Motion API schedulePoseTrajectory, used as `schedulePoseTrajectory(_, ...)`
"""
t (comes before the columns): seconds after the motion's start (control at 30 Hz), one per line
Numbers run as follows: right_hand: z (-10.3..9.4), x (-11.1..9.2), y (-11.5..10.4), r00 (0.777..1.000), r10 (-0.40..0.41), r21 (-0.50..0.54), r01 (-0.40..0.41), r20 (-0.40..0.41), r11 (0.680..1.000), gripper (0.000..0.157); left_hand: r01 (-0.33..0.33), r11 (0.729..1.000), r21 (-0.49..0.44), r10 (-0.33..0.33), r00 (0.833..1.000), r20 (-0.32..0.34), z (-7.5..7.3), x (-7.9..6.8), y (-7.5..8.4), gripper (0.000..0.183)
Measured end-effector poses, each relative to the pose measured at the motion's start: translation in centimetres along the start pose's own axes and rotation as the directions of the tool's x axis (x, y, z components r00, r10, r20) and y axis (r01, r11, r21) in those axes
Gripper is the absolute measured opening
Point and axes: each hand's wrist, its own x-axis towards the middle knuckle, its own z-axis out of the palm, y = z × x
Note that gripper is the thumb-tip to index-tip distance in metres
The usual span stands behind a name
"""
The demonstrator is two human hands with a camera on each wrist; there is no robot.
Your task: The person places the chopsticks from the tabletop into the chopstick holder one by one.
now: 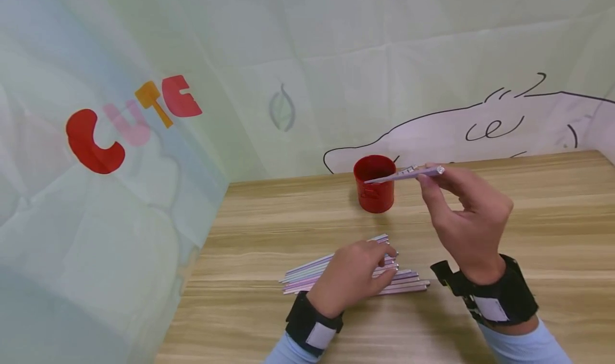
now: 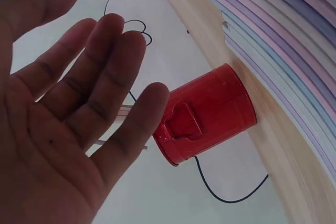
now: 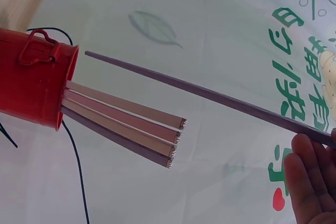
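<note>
Pinching a slim, tapering purple stick (image 3: pixel 210 96), the right hand (image 1: pixel 473 214) hovers near a glossy, cylindrical red bucket (image 1: pixel 376 197), the left hand (image 1: pixel 353 274) loose-fingered over pastel sticks (image 1: pixel 307 276).

Stick pile (image 1: pixel 309 277) partly hidden by left hand (image 1: pixel 351 278), head view's lower centre, red bucket (image 3: pixel 31 82) cropped, right-wrist frame's left edge, sticks inside (image 3: pixel 137 121), lower ends hidden, right hand (image 3: pixel 311 182) cropped, lower right.

Colourful CUTE lettering (image 1: pixel 136 133) on pale backdrop (image 1: pixel 312 28)
</note>
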Motion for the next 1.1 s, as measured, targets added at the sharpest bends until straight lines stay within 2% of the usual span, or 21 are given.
schedulePoseTrajectory(0.17, 0.2, 0.1, 0.1, 1.000, -0.011, -0.022, 0.012, 0.017, 1.000, 0.017, 0.010, 0.999, 0.050, -0.013, 0.998, 0.058, 0.4, -0.1, 0.1, 0.031)
schedulePoseTrajectory(0.33, 0.1, -0.1, 0.8, 0.998, -0.004, -0.044, 0.007, 0.066, 0.999, 0.022, 0.007, 0.993, 0.117, -0.020, 0.994, 0.111, 1.1, -0.2, 0.1, 0.035)
schedulePoseTrajectory(0.57, 0.1, -0.3, 0.9, 0.987, 0.073, -0.121, -0.056, 0.140, 0.991, 0.028, 0.036, 0.978, 0.205, -0.076, 0.979, 0.191, 1.7, -0.4, 0.5, 0.031)
schedulePoseTrajectory(0.77, 0.1, -0.5, 0.7, 0.963, 0.170, -0.188, -0.131, 0.209, 0.973, 0.028, 0.082, 0.967, 0.240, -0.144, 0.957, 0.253, 2.2, -0.6, 0.9, 0.027)
schedulePoseTrajectory(0.87, 0.1, -0.9, 1.4, 0.957, 0.190, -0.210, -0.144, 0.219, 0.967, 0.027, 0.091, 0.963, 0.252, -0.156, 0.954, 0.255, 2.5, -0.7, 0.9, 0.028)
schedulePoseTrajectory(1.1, -0.1, -1.2, 2.2, 0.954, 0.177, -0.198, -0.130, 0.242, 0.972, 0.022, 0.090, 0.960, 0.266, -0.151, 0.964, 0.217, 3.1, -0.7, 0.6, 0.017)
